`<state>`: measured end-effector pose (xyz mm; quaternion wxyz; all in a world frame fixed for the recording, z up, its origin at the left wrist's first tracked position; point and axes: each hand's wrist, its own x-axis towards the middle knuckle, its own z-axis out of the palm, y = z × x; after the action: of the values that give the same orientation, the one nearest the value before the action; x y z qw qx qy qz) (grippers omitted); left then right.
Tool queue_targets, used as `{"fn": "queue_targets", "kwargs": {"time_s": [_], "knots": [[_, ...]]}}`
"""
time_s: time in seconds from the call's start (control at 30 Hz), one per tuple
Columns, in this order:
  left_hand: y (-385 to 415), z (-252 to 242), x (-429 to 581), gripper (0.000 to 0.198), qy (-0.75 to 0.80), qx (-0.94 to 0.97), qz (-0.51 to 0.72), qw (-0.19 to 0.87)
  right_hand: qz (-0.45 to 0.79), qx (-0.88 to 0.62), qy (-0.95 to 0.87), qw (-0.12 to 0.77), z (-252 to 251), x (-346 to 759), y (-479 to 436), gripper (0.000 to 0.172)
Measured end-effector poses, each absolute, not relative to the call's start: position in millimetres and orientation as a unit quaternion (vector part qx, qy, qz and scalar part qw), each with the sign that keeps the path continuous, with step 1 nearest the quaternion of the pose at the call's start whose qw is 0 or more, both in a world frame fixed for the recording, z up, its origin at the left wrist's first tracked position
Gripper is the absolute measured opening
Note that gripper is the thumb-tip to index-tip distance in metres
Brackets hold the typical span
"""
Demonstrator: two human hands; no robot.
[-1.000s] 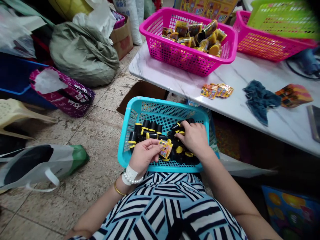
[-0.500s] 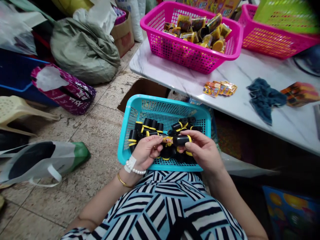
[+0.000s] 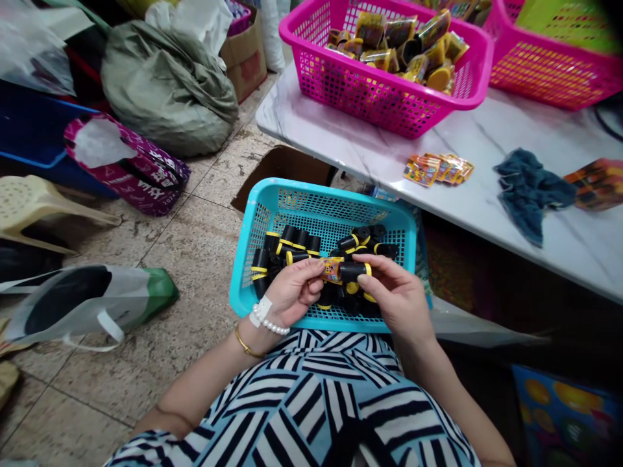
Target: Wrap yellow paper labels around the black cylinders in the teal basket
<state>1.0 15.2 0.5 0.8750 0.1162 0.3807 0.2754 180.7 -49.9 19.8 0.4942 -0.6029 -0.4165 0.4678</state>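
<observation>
Between thumb and fingers, my left hand (image 3: 298, 288) pinches a small printed orange-yellow label sleeve (image 3: 332, 268). My right hand (image 3: 399, 292) grips a black canister (image 3: 351, 272) by its yellow-rimmed end. The sleeve meets the canister's left end; whether it overlaps the canister I cannot tell. Both hands are above a turquoise basket (image 3: 243, 272) resting at my lap. Several black canisters with yellow rims (image 3: 292, 237) lie jumbled inside it, partly hidden by my hands.
On the marble-patterned table (image 3: 360, 152) stands a pink basket (image 3: 360, 117) of wrapped canisters (image 3: 409, 48). Printed sleeves (image 3: 435, 170), a dark blue cloth (image 3: 533, 191) and an orange printed stack (image 3: 601, 185) lie nearby. Bags (image 3: 126, 162) and a cream stool (image 3: 43, 207) stand left.
The printed sleeve now shows more fully between my hands, beside the canister's left end. My hands stay in nearly the same place; the whole view has shifted slightly.
</observation>
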Motion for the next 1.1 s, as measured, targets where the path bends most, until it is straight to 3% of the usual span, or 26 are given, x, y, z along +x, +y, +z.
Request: {"fn": "queue_targets", "kwargs": {"time_s": [0.37, 0.63, 0.8, 0.93, 1.1], "knots": [[16.4, -6.4, -0.1, 0.024, 0.357, 0.087, 0.280, 0.887, 0.326, -0.636, -0.526, 0.462, 27.5, 173.0, -53.3, 0.022], [13.7, -8.8, -0.9, 0.026, 0.347, 0.097, 0.283, 0.889, 0.409, -0.640, -0.439, 0.481, 15.4, 171.6, -46.1, 0.025], [12.5, -10.1, 1.2, 0.029, 0.354, 0.106, 0.277, 0.887, 0.283, -0.644, -0.508, 0.497, 15.8, 164.2, -47.8, 0.023], [7.3, -4.8, 4.8, 0.031, 0.408, 0.170, 0.316, 0.839, 0.210, -0.644, -0.560, 0.476, 14.8, 167.7, -52.7, 0.029], [5.0, 9.7, 0.1, 0.048, 0.425, 0.273, 0.364, 0.782, 0.250, -0.613, -0.570, 0.487, 20.8, 177.2, -55.4, 0.038]]}}
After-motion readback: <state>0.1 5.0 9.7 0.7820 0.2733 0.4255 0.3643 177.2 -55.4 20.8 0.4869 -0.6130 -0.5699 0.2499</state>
